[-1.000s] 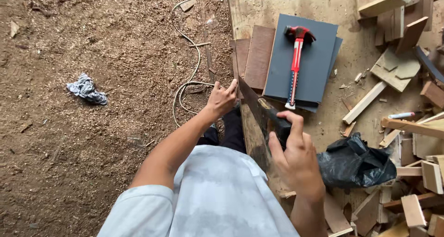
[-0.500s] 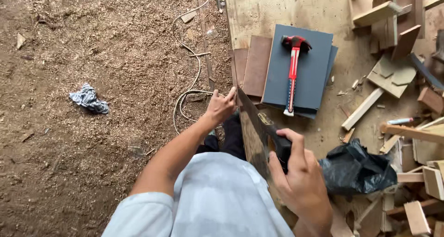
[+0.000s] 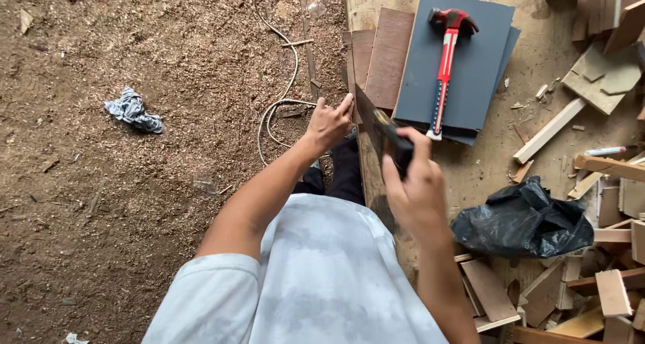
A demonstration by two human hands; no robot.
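Dark-handled handsaw (image 3: 383, 132), blade tilted across thin brown board (image 3: 354, 62) edge

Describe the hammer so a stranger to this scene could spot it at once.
Start at the wooden platform right of the sawdust floor. On it lies a stack of dark grey boards, and the hammer rests lengthwise on top. It alone has a red-and-white handle with a black claw head pointing away from the person.

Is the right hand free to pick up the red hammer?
Probably not yet: the right hand is wrapped around a handsaw handle. The hammer lies uncovered on the grey board just beyond, so nothing else blocks it.
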